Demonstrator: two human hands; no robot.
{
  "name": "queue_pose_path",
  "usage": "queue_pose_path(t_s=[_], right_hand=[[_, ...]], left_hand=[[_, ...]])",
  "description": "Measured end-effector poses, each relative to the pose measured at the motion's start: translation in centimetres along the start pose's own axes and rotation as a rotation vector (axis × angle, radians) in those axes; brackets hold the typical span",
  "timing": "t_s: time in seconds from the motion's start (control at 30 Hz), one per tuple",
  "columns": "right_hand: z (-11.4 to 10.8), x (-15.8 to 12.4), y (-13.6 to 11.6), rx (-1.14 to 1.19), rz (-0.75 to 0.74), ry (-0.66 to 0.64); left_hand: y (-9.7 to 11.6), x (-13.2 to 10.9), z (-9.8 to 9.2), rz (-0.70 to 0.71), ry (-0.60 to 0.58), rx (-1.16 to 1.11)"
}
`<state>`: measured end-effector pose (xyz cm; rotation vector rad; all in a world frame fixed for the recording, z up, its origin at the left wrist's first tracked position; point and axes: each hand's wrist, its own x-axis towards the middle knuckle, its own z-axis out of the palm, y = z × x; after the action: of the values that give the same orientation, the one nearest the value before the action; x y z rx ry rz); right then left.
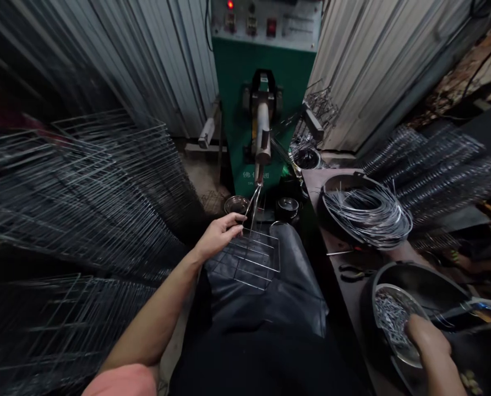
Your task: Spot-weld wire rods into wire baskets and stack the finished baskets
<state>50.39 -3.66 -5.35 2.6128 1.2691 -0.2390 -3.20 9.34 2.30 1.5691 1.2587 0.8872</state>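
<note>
My left hand (223,235) is closed in a pinch on a small wire rack (272,269), whose thin bars lie over the dark apron (299,253) on my lap. The far part of the wirework rises to the tip of the machine's electrode arm (263,132). On the right, my right hand (429,338) reaches into a round bowl (414,360) of short metal wire pieces (388,316). Its fingertips are hidden or blurred, so I cannot tell what they grip. The bowl sits inside a larger black basin (377,275).
Ahead stands a green machine (237,71) with a red light lit. Stacked wire racks (84,187) fill the left. A basin with coiled wire (365,212) and pliers (355,272) rest on the right bench (344,297). More wirework (439,159) is piled behind.
</note>
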Motion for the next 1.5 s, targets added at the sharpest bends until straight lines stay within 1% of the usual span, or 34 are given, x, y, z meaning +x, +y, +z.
queue_pose_path(t_s=[0.03,0.07,0.1,0.13,0.17,0.2,0.23,0.3,0.37,0.43,0.5,0.6,0.7,0.83,0.93,1.0,1.07,1.13,1.17,1.2,1.23,1.27,1.3,1.33,1.37,1.4,1.47,1.5], right_hand=[[-1.3,-0.7,-1.9,0.032,-0.031,-0.016],[-2.6,-1.5,-4.3,0.102,-0.109,0.004],[-3.8,-2.5,-7.2,0.231,-0.232,0.064],[-5.0,-3.4,-10.5,0.405,-0.387,0.100],[-5.9,-4.3,-14.1,0.568,-0.529,0.098],[-6.7,-5.1,-17.8,0.706,-0.661,0.079],[-7.4,-5.8,-21.4,0.806,-0.777,0.033],[-8.1,-6.6,-27.8,0.960,-0.929,-0.039],[-8.3,-7.1,-32.4,1.062,-1.009,-0.133],[-8.4,-7.4,-35.2,1.122,-1.070,-0.246],[-8.4,-7.6,-36.5,1.144,-1.136,-0.339],[-8.6,-7.7,-37.3,1.147,-1.203,-0.391],[-9.0,-7.5,-37.7,1.154,-1.195,-0.418],[-9.5,-7.0,-38.3,1.188,-1.168,-0.449],[-9.6,-6.7,-38.3,1.223,-1.147,-0.474],[-9.6,-6.4,-38.1,1.259,-1.117,-0.465],[-9.6,-6.0,-37.8,1.312,-1.068,-0.433],[-9.7,-5.6,-37.5,1.377,-1.014,-0.397],[-9.7,-5.4,-37.4,1.408,-0.991,-0.384],[-9.7,-5.3,-37.3,1.435,-0.970,-0.376],[-9.8,-5.2,-37.2,1.457,-0.952,-0.371],[-9.8,-5.1,-37.2,1.477,-0.937,-0.369],[-9.8,-5.1,-37.2,1.496,-0.924,-0.369],[-9.8,-5.1,-37.2,1.519,-0.914,-0.365],[-9.7,-5.1,-37.2,1.543,-0.905,-0.357],[-9.6,-5.0,-37.2,1.565,-0.899,-0.347],[-9.4,-4.8,-37.2,1.611,-0.880,-0.326],[-9.3,-4.6,-37.2,1.632,-0.866,-0.317]], left_hand=[[0.1,0.1,0.4,0.009,0.013,0.015],[0.3,0.2,0.9,0.021,0.032,0.033],[0.4,0.2,1.5,0.036,0.053,0.051],[0.6,0.2,2.1,0.053,0.075,0.071],[0.7,0.2,2.7,0.067,0.099,0.094],[0.8,0.3,3.3,0.079,0.124,0.119],[0.8,0.4,3.7,0.089,0.147,0.143],[0.7,0.6,4.2,0.108,0.193,0.189],[0.3,0.9,4.2,0.119,0.232,0.235],[-0.3,1.1,4.0,0.125,0.261,0.284],[-0.7,1.3,3.6,0.124,0.282,0.323],[-1.0,1.6,3.1,0.116,0.282,0.339],[-1.0,2.1,2.9,0.110,0.271,0.357],[-0.6,2.9,3.2,0.127,0.275,0.483],[0.0,2.4,3.0,0.184,0.281,0.496],[0.0,0.8,2.7,0.244,0.375,0.458],[-1.0,-1.8,2.7,0.258,0.543,0.416],[-3.2,-4.8,3.3,0.184,0.707,0.373],[-4.6,-6.2,3.9,0.108,0.768,0.340],[-6.0,-7.2,4.6,0.009,0.801,0.289],[-7.4,-8.0,5.4,-0.084,0.784,0.228],[-8.5,-8.3,6.2,-0.133,0.718,0.169],[-9.3,-8.3,7.0,-0.149,0.650,0.130],[-9.9,-7.9,7.7,-0.136,0.590,0.097],[-10.1,-7.2,8.3,-0.102,0.549,0.070],[-10.1,-6.3,8.8,-0.065,0.534,0.042],[-9.5,-4.4,9.3,-0.019,0.548,-0.029],[-9.1,-3.4,9.3,-0.020,0.567,-0.071]])
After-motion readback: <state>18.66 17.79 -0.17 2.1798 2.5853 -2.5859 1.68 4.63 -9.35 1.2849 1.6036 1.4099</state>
